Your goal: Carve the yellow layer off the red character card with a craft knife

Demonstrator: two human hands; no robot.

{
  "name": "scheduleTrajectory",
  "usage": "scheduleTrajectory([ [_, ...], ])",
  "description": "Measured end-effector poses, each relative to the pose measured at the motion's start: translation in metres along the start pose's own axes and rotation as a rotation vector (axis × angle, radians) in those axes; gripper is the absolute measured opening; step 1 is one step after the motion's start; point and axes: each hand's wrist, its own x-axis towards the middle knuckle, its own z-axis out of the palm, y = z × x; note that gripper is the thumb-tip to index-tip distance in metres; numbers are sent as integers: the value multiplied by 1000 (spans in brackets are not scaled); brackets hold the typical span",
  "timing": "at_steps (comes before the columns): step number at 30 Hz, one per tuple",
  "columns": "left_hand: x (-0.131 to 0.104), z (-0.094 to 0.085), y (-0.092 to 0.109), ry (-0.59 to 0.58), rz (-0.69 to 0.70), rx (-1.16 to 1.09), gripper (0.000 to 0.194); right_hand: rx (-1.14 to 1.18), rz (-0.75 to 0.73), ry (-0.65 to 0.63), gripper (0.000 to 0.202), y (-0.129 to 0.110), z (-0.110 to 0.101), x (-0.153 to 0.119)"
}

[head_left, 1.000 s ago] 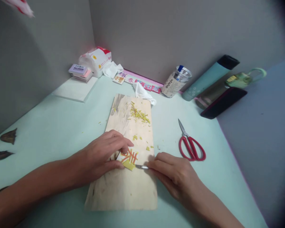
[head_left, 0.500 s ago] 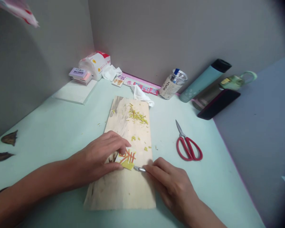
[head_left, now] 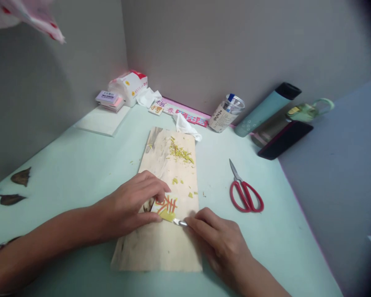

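Note:
A small yellow and white carved tile (head_left: 168,208) with orange character strokes lies on a pale wooden board (head_left: 160,251). My left hand (head_left: 139,200) pinches the tile between thumb and fingers at its left side. In my right hand (head_left: 219,235) is a craft knife (head_left: 181,223) with a silver collar, its blade at the tile's lower right corner. Most of the knife's handle is hidden by my fingers. Yellow shavings (head_left: 181,152) are heaped on the board's upper part, and a few bits lie just above the tile.
Red-handled scissors (head_left: 245,194) rest right of the board. Behind stand a clear cup (head_left: 225,113), a teal bottle (head_left: 266,109) and a dark phone (head_left: 284,140). Finished-looking character tiles (head_left: 190,117), tissues (head_left: 185,126) and a white slab (head_left: 102,119) line the back. Dried brown pieces (head_left: 21,177) lie far left.
The knife tip has shifted slightly left and down, onto the tile's lower right corner. My left hand keeps its hold. The whole view has moved a little.

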Motion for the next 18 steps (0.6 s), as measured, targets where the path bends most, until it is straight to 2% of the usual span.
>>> scheduleTrajectory([
  [4,0,-1,-2,2,-10,34,29,25,64,20,24,-6,-3,4],
  [10,-4,-6,-6,-85,7,56,43,31,86,44,21,-5,-2,4],
  [14,-3,-4,-7,-71,14,73,59,-7,72,68,21,-4,0,3],
  [18,-1,-3,-9,-48,15,85,64,3,62,64,22,-4,1,5],
])
